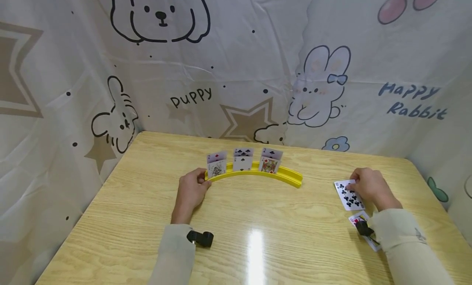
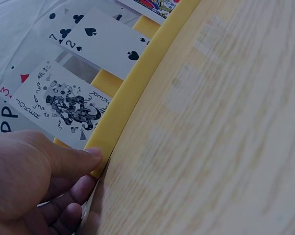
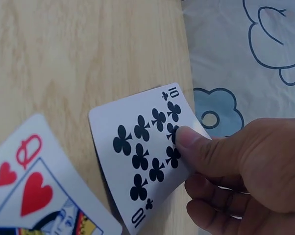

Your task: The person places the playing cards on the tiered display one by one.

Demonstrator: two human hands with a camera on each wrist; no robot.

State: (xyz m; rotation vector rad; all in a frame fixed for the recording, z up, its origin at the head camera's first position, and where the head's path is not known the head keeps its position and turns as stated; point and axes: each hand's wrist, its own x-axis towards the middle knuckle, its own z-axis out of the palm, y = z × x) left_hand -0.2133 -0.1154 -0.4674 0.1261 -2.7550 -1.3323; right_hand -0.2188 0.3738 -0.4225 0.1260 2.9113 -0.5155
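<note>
My left hand (image 1: 191,191) grips the left end of a curved yellow card holder (image 1: 254,172), thumb on its front wall. Playing cards stand in it in two rows: a joker (image 2: 69,105) before a red 3 (image 2: 9,92), a two of spades (image 2: 106,41) before a seven of clubs, and a face card (image 1: 268,165) before a black-suited card (image 1: 272,153). Over at the right, my right hand (image 1: 372,186) pinches a ten of clubs (image 3: 137,147) by one edge, thumb on its face. A queen of hearts (image 3: 39,196) lies beside it, partly hidden by the wrist camera in the head view.
The wooden table (image 1: 280,219) runs back to a printed curtain (image 1: 221,64) with cartoon animals, which also hangs at the left and right. A bright light reflection (image 1: 255,256) lies on the near tabletop. A black camera (image 1: 200,238) sits on the left wrist.
</note>
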